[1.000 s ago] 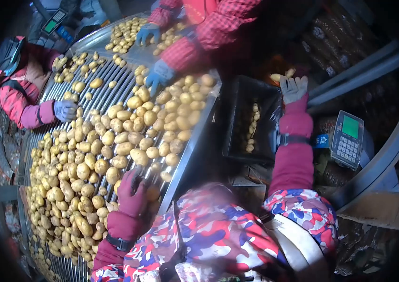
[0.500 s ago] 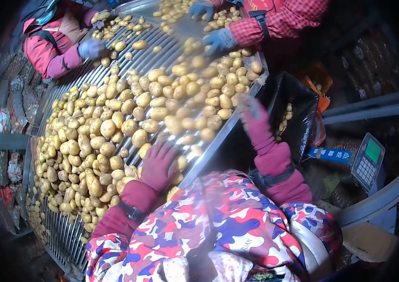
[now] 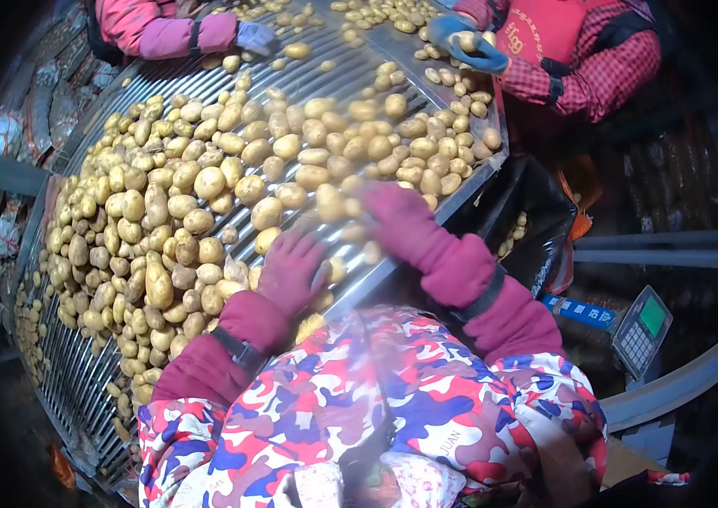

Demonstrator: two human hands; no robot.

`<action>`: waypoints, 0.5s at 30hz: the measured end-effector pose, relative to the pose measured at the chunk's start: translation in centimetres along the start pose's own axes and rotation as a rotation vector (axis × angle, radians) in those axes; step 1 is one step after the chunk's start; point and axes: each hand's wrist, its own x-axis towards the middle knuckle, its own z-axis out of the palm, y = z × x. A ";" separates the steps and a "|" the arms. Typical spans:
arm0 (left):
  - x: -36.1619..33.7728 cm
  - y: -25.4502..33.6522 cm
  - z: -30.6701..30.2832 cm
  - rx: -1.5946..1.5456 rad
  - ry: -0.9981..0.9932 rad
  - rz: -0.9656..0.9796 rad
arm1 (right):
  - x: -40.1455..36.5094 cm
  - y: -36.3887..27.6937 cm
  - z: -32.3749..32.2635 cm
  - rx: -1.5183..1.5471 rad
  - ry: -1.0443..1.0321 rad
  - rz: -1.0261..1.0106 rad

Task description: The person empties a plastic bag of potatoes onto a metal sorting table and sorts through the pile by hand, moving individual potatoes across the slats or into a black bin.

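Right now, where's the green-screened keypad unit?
In the head view, the green-screened keypad unit sits at right, beside the printed blue strip and above the curved metal rail.

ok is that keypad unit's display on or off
On: the display of the keypad unit glows bright green.

Single head camera, looking forward and steeply down over a potato-sorting table [image 3: 71, 372].

From my end I get one wide, round view, dark at the corners. The wearer's camouflage-print jacket [image 3: 334, 398] fills the bottom of the frame, nearest my lens; the left hand [image 3: 291, 267] and right hand [image 3: 397, 222] sit around the centre, at arm's reach. Beyond, potatoes [image 3: 156, 203] spread across the left and up to the top, where the edge crops a pink sleeve [image 3: 190, 35] at upper left. A scale display [image 3: 643, 332] sits at right; a haze softens the middle.
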 end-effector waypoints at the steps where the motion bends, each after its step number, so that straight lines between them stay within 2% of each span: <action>1: 0.1 0.2 -0.1 -0.007 0.004 -0.004 | 1.1 -0.9 0.9 -0.082 0.037 -0.113; 4: 0.3 0.4 -0.7 -0.029 0.017 0.004 | 4.5 -3.1 5.8 -0.251 -0.280 0.049; 7: -0.4 -0.1 -0.1 -0.006 0.021 -0.015 | 5.8 -4.1 7.7 -0.322 -0.245 0.143; 10: -0.6 -0.1 0.8 0.012 0.001 -0.041 | 4.3 -2.2 3.9 -0.007 -0.174 0.040; 11: -0.5 -0.1 0.9 -0.005 0.031 -0.011 | 3.7 -1.5 2.3 0.305 -0.152 0.175; 12: -0.4 0.0 0.8 -0.016 0.054 0.011 | 2.6 -0.9 0.8 0.629 -0.107 0.295; 13: -0.4 0.1 0.8 -0.016 0.049 0.014 | 0.6 -0.8 -0.4 0.793 0.124 0.295; 15: -0.3 0.1 0.4 -0.015 0.035 -0.002 | -3.4 -2.0 -5.9 0.540 0.641 0.153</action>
